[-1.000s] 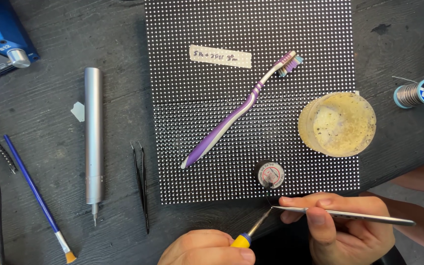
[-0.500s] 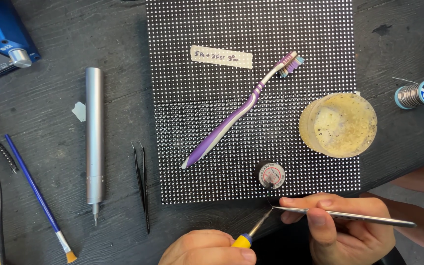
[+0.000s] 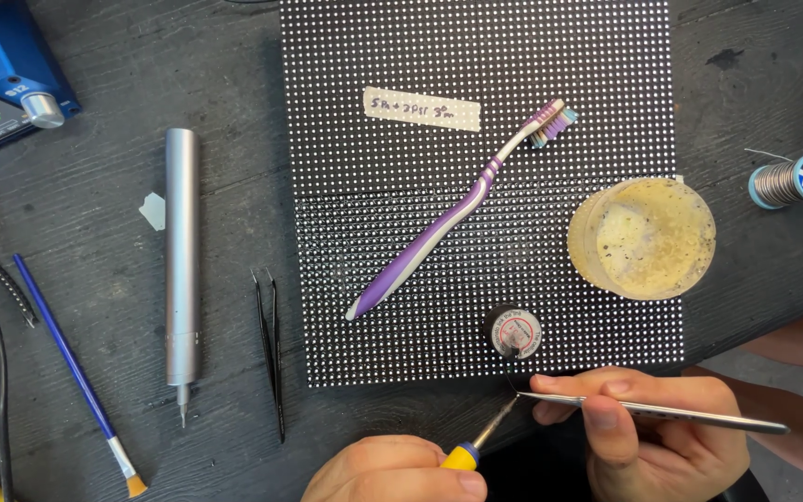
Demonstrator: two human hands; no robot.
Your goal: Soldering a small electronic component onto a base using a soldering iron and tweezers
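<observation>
The right hand pinches thin silver tweezers between thumb and fingers. The tweezers lie almost flat, with the sharp end pointing left. The left hand is curled around a tool with a yellow handle. Its thin metal tip points up and to the right. The tip of the tool and the sharp end of the tweezers meet just below the bottom edge of a big black board with white dots. I cannot tell what is between them, it is too small to see.

The board lies flat on the dark wooden surface. A purple and white toothbrush lies slanted on the board, with its bristles up at the right. A strip of pale tape is stuck near the top. A round yellowish tub sits on the right edge of the board. A little round black reel sits near the bottom edge, just above the two tools.

Left of the board lie black tweezers, a long silver pen-shaped tool and a blue paintbrush. A blue box with a small screen is in the top left corner. A spool of silver wire lies at the right.
</observation>
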